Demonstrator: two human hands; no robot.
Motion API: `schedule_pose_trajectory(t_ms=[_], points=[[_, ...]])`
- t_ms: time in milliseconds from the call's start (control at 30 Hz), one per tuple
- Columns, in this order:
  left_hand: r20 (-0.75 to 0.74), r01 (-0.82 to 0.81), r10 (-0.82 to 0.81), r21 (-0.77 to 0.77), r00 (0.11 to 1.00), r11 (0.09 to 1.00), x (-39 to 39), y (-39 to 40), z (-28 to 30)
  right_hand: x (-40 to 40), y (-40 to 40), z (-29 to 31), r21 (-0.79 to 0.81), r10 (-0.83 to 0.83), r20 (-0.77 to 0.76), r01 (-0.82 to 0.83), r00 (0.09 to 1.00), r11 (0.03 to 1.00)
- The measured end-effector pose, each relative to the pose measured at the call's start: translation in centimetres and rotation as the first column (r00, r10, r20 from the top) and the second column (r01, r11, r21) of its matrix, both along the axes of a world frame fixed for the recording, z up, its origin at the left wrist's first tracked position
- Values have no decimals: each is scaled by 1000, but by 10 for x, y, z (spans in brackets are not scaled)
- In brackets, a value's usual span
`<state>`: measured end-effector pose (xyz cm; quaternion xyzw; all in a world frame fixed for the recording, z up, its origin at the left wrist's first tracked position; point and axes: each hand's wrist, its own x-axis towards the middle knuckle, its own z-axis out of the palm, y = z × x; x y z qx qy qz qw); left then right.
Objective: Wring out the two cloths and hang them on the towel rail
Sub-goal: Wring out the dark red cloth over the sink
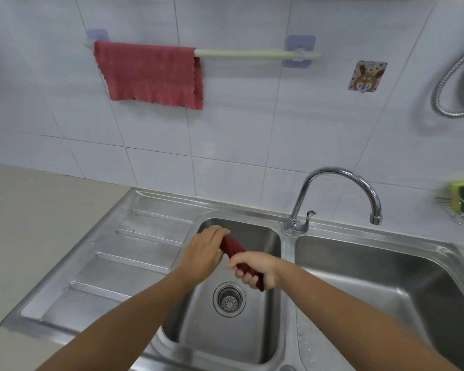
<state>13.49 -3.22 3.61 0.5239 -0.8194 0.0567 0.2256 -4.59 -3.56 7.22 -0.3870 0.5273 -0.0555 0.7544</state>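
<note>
- Left hand and right hand each clench an end of the dark red cloth, twisted over the left basin; weak twisting leaves it dripping.
- Towel rail at twelve o'clock; the hung cloth covers its left half; careless draping could dislodge it.

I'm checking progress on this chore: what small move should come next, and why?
Probably finish the twist over the left basin, then lift the dark red cloth toward the bare right half of the towel rail. Both the left hand and right hand grip it rolled tight, and one red cloth already hangs.
</note>
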Motion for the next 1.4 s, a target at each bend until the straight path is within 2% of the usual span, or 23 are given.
schedule_pose_trajectory(t_ms=[100,167,233,300,367,433,467,500,567,633,700,767,833,900,933,1000,1067,1100,1200,1267,1400], points=[[73,89,-75,-212,994,973,5,8,-10,-2,-4,9,240,5,276,-74,961,968],[23,110,-108,-240,994,964,5,9,-10,0,-2,11,317,68,422,-217,904,923],[-18,169,-176,-186,984,968,2,6,6,3,1,13,331,133,472,-315,872,890],[68,253,-247,-110,967,961,1,4,26,4,3,15,309,189,388,-321,902,895],[227,308,-289,-51,930,950,1,1,36,3,8,20,200,261,173,-294,950,935],[311,304,-293,15,904,953,2,-2,36,6,14,21,-48,302,-151,-312,941,949],[337,283,-287,61,897,957,1,-3,35,8,18,21,-205,272,-328,-349,905,914],[367,264,-284,105,886,959,-1,-4,32,10,22,21,-340,210,-478,-400,853,851],[425,219,-270,165,864,962,-7,-3,29,14,26,17,-468,113,-676,-542,729,697],[445,116,-233,275,865,954,-16,0,32,12,26,11,-487,40,-791,-669,610,561],[438,6,-203,410,876,912,-28,4,36,6,23,5,-487,-30,-847,-754,530,440],[385,-87,-175,576,906,813,-39,7,35,1,20,-2,-467,-76,-881,-829,468,307],[232,-102,-120,758,965,644,-45,6,32,-3,15,-8,-436,-96,-900,-883,426,172],[44,-31,-18,885,999,464,-44,6,31,-8,7,-14,-444,-124,-892,-895,435,50],[-31,11,42,916,999,401,-44,7,31,-11,4,-18,-472,-147,-871,-882,469,-16],[-132,77,141,937,981,341,-41,9,31,-14,3,-23,-472,-198,-853,-876,482,-101],[-153,75,186,927,971,366,-38,11,28,-16,-1,-28,-476,-198,-853,-875,483,-85],[-122,42,171,912,978,409,-37,11,27,-18,-2,-32,-490,-210,-843,-868,496,-82],[122,-121,40,789,992,603,-30,9,24,-17,-1,-40,-530,-236,-805,-839,544,-123],[249,-171,-7,684,968,709,-29,10,25,-17,1,-37,-526,-249,-813,-847,527,-73],[279,-198,19,629,960,752,-35,14,28,-14,-1,-26,-475,-200,-863,-880,464,11]])
